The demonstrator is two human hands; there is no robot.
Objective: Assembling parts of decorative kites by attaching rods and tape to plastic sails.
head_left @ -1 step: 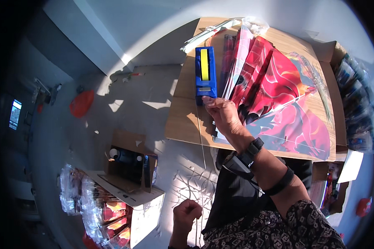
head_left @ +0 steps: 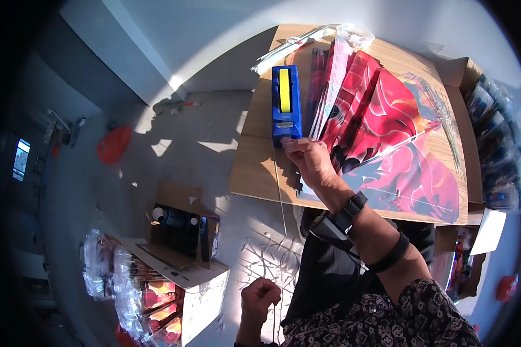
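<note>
A blue tape dispenser (head_left: 295, 110) with a yellow core (head_left: 285, 91) stands near the left edge of the wooden table (head_left: 255, 156). My right hand (head_left: 311, 157) is at its front end, thumb and fingers pinched together; whatever lies between them is too small to make out. A thin stick (head_left: 281, 199) runs from near the dispenser down past the table's front edge. Right of the hand lie fanned red printed sheets (head_left: 382, 110) and a flat sheet with a flame-like pattern (head_left: 408, 179). Lower down, away from the table, my left hand (head_left: 261, 294) is closed; its contents are hidden.
White strips (head_left: 295, 46) and a clear plastic bag (head_left: 355, 36) lie at the table's back. Thin sticks (head_left: 446, 118) rest at its right. Beyond is a carton (head_left: 472, 133) of wrapped packets. At lower left stand an open box (head_left: 179, 225) and a white box (head_left: 205, 301).
</note>
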